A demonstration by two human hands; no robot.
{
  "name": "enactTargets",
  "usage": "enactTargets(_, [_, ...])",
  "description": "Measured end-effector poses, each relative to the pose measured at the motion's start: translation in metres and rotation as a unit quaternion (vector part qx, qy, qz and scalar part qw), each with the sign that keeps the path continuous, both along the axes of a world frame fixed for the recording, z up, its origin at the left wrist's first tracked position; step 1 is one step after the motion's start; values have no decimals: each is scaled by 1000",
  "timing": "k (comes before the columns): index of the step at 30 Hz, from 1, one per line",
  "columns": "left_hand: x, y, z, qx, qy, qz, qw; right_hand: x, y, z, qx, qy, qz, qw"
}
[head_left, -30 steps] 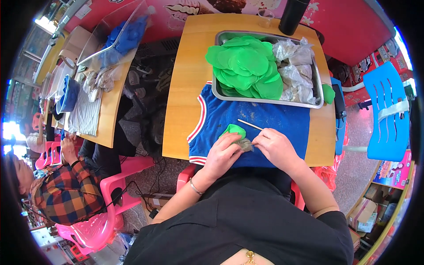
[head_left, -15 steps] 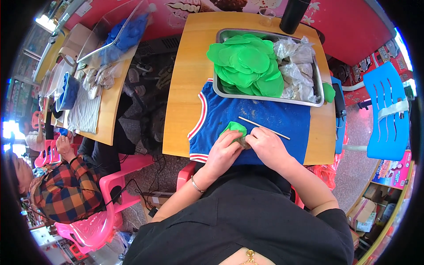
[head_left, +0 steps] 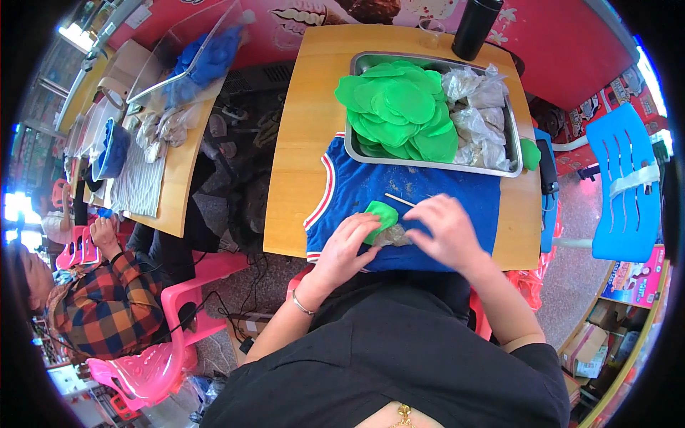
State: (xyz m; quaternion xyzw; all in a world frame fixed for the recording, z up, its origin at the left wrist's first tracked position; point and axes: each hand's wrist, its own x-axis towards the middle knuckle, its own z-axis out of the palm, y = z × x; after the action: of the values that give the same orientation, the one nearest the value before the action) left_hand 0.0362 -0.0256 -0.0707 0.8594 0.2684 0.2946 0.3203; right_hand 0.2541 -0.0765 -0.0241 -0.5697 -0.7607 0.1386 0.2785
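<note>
My left hand (head_left: 346,248) is closed on a green thin piece (head_left: 384,212) together with a small clear plastic bag (head_left: 392,236) of greyish-brown stuff. The bag sticks out from under the green piece, toward my right hand. My right hand (head_left: 448,232) is off the bag, its thumb and fingers apart and nothing seen between them. A thin wooden stick (head_left: 398,199) lies on the blue cloth (head_left: 342,189), a garment with red-and-white trim. My right hand covers most of the stick.
A metal tray (head_left: 435,167) holds a heap of green discs (head_left: 399,107) and several filled clear bags (head_left: 478,125). Behind it stand a black bottle (head_left: 477,28) and a clear cup (head_left: 431,33). At left, a person in a checked shirt (head_left: 107,307) sits by another table.
My right hand has let go of the small bag and moved right and up, over the stick. More of the bag shows. My left hand keeps its hold, shifted slightly left.
</note>
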Motion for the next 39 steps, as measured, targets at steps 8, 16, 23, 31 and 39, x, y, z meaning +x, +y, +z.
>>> enactTargets(8, [-2, 2, -3, -18, 13, 14, 1000, -45, -6, -37, 47, 23, -21, 998])
enactTargets(16, [8, 5, 11, -247, -11, 54, 968, -32, 5, -15, -48, 200, -96, 974])
enactTargets(23, [20, 5, 21, -411, -270, 44, 870, -29, 7, 5, -32, 257, -37, 965])
enactTargets(31, [28, 4, 31, -519, -371, 74, 766, -46, 7, 9, 24, 266, -44, 963])
enactTargets(39, [44, -21, 38, -584, -471, 80, 656, -44, 12, 11, -42, 407, -135, 902])
